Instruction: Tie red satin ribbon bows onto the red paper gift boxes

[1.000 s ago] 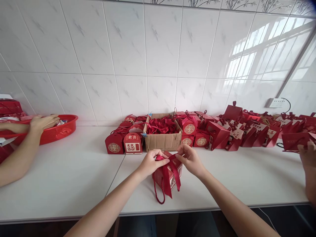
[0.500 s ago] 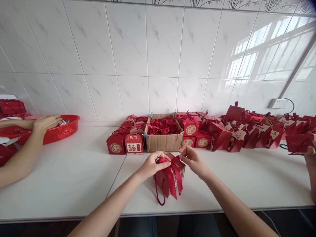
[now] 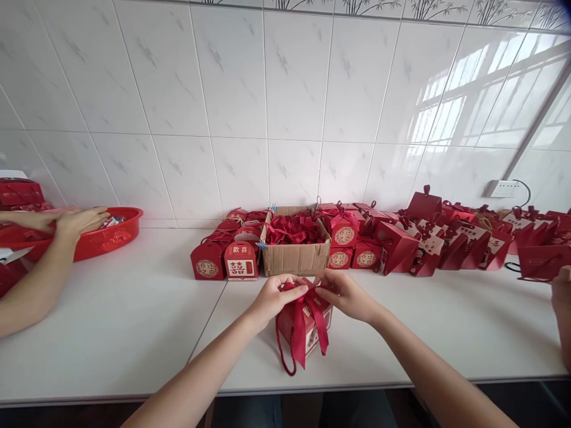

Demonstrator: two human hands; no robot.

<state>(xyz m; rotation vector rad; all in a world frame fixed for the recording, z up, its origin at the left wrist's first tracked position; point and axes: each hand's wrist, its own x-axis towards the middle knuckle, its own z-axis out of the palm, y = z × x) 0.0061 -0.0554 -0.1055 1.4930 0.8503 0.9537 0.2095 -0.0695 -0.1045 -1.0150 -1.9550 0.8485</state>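
A red gift box (image 3: 289,324) stands on the white table before me, with a red ribbon (image 3: 301,333) tied in a bow on its top. Two ribbon tails hang down its front, and a twisted cord handle (image 3: 285,362) droops at its left side. My left hand (image 3: 279,302) pinches the left part of the bow between thumb and fingers. From the other side, my right hand (image 3: 345,294) pinches the ribbon close to the knot. The fingertips of both hands nearly meet there and partly cover the knot.
Behind the box stands an open cardboard carton (image 3: 297,260) full of red ribbons. Red gift boxes (image 3: 207,261) flank it, with more bags (image 3: 426,255) rightward. At left, a co-worker's hands (image 3: 80,221) reach into a red plastic basket (image 3: 120,235). Another person's hand (image 3: 562,297) is at the right edge.
My right hand has moved left and inward, closer to my left hand at the knot. The box has turned slightly, and its ribbon tails have shifted a little.
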